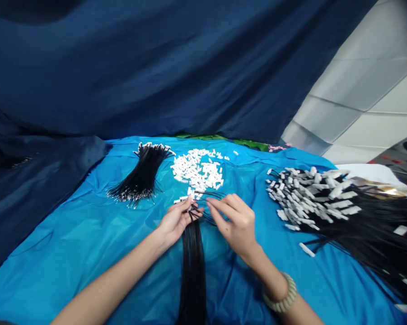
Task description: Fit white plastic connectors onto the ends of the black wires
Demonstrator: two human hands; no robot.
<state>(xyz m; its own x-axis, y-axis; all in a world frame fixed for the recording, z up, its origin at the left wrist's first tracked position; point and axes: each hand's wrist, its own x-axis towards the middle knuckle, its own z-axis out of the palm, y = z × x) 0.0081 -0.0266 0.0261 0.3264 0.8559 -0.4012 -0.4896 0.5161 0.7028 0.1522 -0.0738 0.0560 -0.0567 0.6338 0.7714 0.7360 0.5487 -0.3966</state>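
Note:
My left hand (178,222) is closed near the middle, thumb against fingers, on a small white plastic connector (190,192). Some black wire ends pass at its fingertips. To its right, my right hand (234,221) pinches a thin black wire, whose exact end the fingers hide. Several loose black wires (212,194) stretch between the two hands. Below my left hand a long bundle of straight black wires (193,271) runs toward me. Just beyond the hands lies a pile of loose white connectors (198,169).
A black wire bundle (144,169) with white connectors at its far end and shiny bare tips at its near end lies at the left. At the right is a big heap of black wires with white connectors (311,194). Blue cloth (88,239) covers the surface; dark blue fabric (138,67) hangs behind.

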